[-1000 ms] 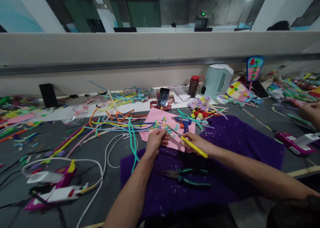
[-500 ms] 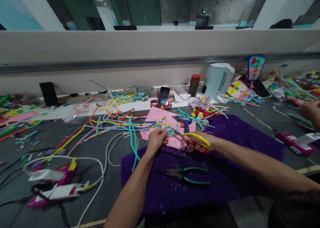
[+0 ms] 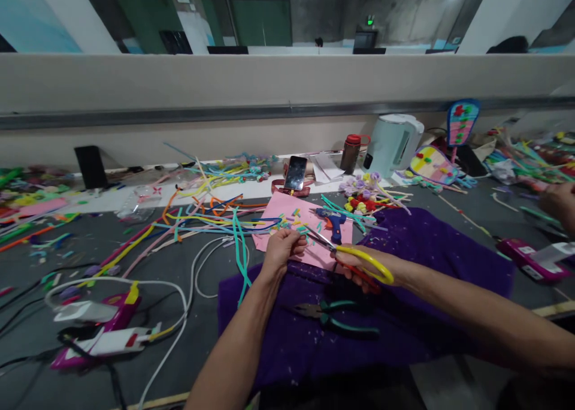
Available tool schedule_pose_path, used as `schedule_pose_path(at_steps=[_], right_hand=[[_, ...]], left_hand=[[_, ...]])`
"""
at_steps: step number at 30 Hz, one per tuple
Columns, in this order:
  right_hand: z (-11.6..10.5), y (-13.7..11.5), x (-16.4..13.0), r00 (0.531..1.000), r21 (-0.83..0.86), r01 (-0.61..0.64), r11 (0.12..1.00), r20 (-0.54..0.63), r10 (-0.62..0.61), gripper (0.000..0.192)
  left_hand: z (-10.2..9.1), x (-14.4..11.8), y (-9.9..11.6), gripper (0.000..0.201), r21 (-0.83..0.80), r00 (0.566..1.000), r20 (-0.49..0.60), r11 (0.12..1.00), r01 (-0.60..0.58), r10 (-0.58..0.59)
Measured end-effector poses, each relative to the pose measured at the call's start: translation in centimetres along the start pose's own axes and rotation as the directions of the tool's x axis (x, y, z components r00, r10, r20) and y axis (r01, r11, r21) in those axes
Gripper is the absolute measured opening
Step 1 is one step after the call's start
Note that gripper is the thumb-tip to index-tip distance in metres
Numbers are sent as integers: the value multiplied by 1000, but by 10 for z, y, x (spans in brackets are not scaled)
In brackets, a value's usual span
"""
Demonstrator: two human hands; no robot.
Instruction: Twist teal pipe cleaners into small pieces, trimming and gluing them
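Observation:
My right hand (image 3: 362, 265) grips a pair of scissors (image 3: 363, 260) with one yellow and one red handle. The blades point up and left, toward my left hand (image 3: 284, 249). Thumb and fingers of that hand are pinched together over a pink sheet (image 3: 278, 209); what they hold is too small to make out. Short cut bits of coloured pipe cleaner (image 3: 296, 218) lie scattered on the sheet. Just beyond the scissors rests a blue glue gun (image 3: 332, 221). Green-handled pliers (image 3: 335, 317) lie nearer me on a purple cloth (image 3: 404, 314).
Long pipe cleaners (image 3: 211, 221) spread to the left, near a power strip (image 3: 117, 314) with white cables. A phone (image 3: 295, 173), a bottle (image 3: 351, 154) and a kettle (image 3: 393, 143) stand at the back. Another person's hand (image 3: 559, 203) shows at the right edge.
The scissors' handles have spread wider apart, and my right hand has shifted slightly down and right. My left hand stays pinched in nearly the same place.

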State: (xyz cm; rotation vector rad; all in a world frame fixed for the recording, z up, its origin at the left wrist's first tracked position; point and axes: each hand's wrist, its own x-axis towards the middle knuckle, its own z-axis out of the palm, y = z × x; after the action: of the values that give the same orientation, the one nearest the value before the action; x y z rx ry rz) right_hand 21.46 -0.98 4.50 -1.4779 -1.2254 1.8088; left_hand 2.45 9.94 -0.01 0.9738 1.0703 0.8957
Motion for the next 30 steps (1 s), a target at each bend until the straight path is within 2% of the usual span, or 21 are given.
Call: schedule_pose_path(at_steps=[9,14,18,23,27,30], right_hand=[[8,-2,14,1000,6,-23,1000,11,23,40],[6,1,21,997,29,46,999,55,-48,38],[0,3,28,1000,41,-14,999,26,13,38],[-8,-1,23,996,21,-38,999,77,36,39],[-14,-6,5,999,-71,26,997,50,-22,40],[-22,-4,-16,992,-314,101,944,-42,-120,42]], left_hand=[[3,-4,0,24,70,996,84,998,7,-13],[2,-3,-1,24,74,995,92,997,17,-24],[3,-3,-2,24,118,996,92,993,0,-11],[2,-2,-4,22,181,997,81,983,-28,13],[-4,1,-2,25,213,997,71,976,-54,40],[-9,3,0,27,237,997,33,969,-75,69]])
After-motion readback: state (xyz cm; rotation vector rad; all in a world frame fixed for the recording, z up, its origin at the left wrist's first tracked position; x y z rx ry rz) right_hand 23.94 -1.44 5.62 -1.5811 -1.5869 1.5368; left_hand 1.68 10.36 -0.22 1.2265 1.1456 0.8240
